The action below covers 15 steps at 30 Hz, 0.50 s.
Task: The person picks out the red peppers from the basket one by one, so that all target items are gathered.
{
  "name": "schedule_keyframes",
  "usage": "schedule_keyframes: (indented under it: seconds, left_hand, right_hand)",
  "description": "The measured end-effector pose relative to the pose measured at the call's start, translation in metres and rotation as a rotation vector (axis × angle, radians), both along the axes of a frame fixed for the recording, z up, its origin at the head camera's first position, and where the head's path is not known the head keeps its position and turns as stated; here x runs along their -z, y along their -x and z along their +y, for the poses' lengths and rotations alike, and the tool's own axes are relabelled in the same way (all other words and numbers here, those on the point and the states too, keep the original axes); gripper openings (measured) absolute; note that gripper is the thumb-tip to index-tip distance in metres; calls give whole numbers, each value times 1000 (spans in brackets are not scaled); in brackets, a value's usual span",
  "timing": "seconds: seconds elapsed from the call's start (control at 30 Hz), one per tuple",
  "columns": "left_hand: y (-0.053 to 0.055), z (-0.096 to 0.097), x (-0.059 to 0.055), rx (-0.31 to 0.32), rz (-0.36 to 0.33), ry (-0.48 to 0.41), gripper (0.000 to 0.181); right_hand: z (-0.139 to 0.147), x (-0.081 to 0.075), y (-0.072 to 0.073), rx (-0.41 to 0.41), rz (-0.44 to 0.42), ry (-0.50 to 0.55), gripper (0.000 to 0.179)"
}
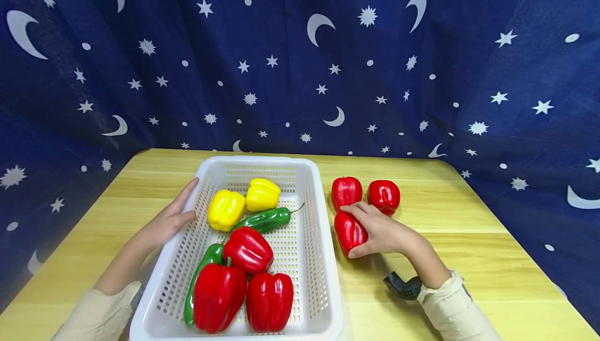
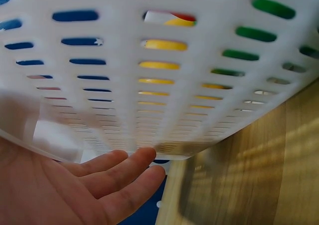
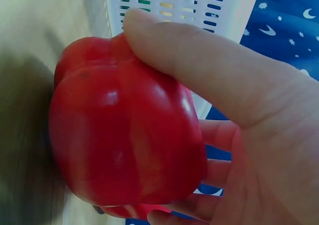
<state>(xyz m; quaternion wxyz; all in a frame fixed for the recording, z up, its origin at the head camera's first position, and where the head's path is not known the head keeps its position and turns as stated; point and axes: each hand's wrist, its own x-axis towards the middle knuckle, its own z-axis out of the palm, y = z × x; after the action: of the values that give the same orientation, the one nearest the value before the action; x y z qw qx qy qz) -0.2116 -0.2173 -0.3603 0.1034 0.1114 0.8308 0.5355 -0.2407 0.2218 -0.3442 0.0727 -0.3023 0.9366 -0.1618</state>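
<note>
My right hand (image 1: 382,230) grips a red bell pepper (image 1: 348,232), its thumb on the near side and the fingers over the far side. In the right wrist view that glossy pepper (image 3: 124,130) fills the middle, with the thumb across its top. Just beyond it on the table are two more red bell peppers, one on the left (image 1: 346,192) and one on the right (image 1: 384,197). My left hand (image 1: 164,224) rests against the left side of a white plastic basket (image 1: 332,263), fingers extended along the outside below the rim.
Inside the basket lie two yellow bell peppers (image 1: 226,210), two long green peppers (image 1: 264,220) and three red bell peppers (image 1: 220,297). A black device (image 1: 402,285) sits at the right wrist. Behind the wooden table (image 1: 450,278) hangs a blue star-and-moon cloth (image 1: 290,70).
</note>
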Motion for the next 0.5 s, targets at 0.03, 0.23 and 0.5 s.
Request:
schedule_keyframes:
  seconds: [0.03, 0.23, 0.5]
  left_hand:
    - [0, 0, 0, 0, -1, -1, 79]
    - [0, 0, -1, -1, -5, -5, 79]
    - [-1, 0, -1, 0, -3, -12, 78]
  right_hand:
    - [0, 1, 0, -1, 0, -2, 84]
    - [0, 2, 0, 2, -7, -5, 85]
    - [2, -1, -1, 31, -61, -34, 93]
